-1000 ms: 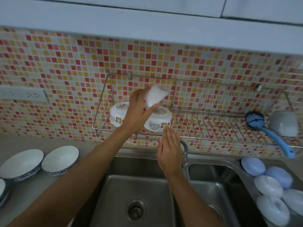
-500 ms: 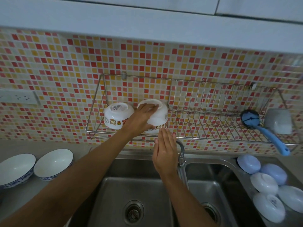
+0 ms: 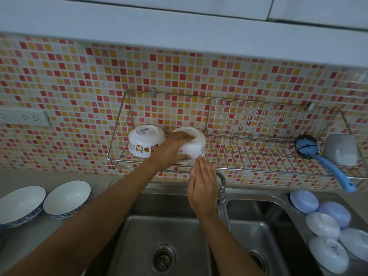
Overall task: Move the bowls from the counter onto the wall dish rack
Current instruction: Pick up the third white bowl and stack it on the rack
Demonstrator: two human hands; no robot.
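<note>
Left hand [image 3: 171,148] setting an upturned white bowl [image 3: 192,144] in the wall dish rack [image 3: 258,150].
Its arm reaches up, fingers clamped over the bowl's base; right hand [image 3: 202,188] flat, fingers together, fingertips touching the rim.

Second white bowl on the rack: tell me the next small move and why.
Probably let go of it and draw the left hand back. The second white bowl sits upside down on the wall dish rack, beside the first bowl, with the right hand open just below. More bowls wait on the counter.
</note>
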